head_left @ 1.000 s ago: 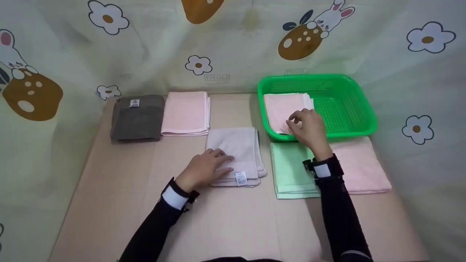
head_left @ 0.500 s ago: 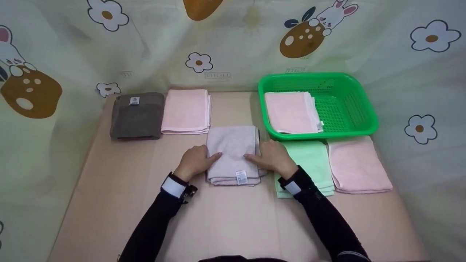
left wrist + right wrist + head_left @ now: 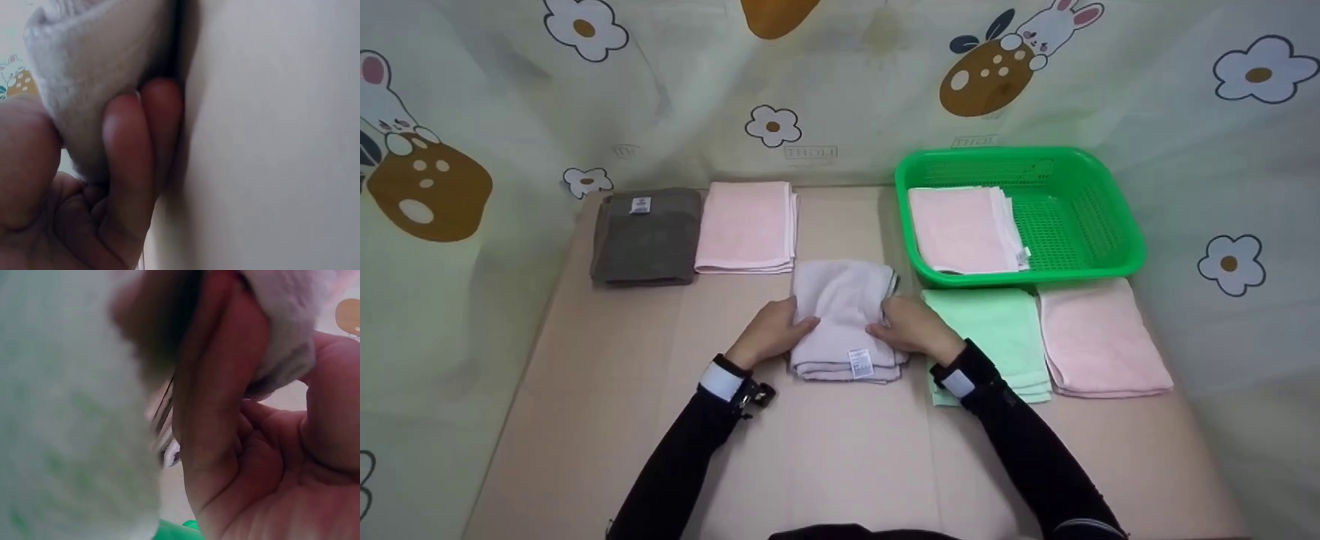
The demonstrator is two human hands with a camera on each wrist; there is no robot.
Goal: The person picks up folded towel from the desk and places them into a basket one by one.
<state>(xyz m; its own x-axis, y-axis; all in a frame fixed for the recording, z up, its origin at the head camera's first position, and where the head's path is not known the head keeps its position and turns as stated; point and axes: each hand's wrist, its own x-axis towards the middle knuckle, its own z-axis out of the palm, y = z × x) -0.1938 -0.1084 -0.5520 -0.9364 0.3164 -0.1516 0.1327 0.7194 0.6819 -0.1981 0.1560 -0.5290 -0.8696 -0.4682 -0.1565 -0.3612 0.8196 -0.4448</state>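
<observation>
A folded light grey towel (image 3: 840, 307) with a white label (image 3: 861, 364) lies in the middle of the table, its top slightly rumpled. My left hand (image 3: 769, 330) grips its left edge, thumb on top and fingers tucked under. In the left wrist view the fingers (image 3: 128, 135) curl beneath the towel (image 3: 84, 73) close to the tabletop. On the opposite edge my right hand (image 3: 916, 328) holds the towel the same way. The right wrist view shows the fingers (image 3: 225, 371) under the towel fold (image 3: 287, 320) and the thumb over it.
Behind on the right, a green plastic basket (image 3: 1110, 217) contains a folded pink towel (image 3: 964, 229). In front of it lie a mint green towel (image 3: 997, 330) and another pink towel (image 3: 1102, 337). A dark grey towel (image 3: 646, 240) and a pink towel (image 3: 746, 225) sit at the back left.
My right hand has left the pink towel in the basket and come left to the grey towel's right edge. My left hand has shifted to its left edge, and the towel has bunched slightly.
</observation>
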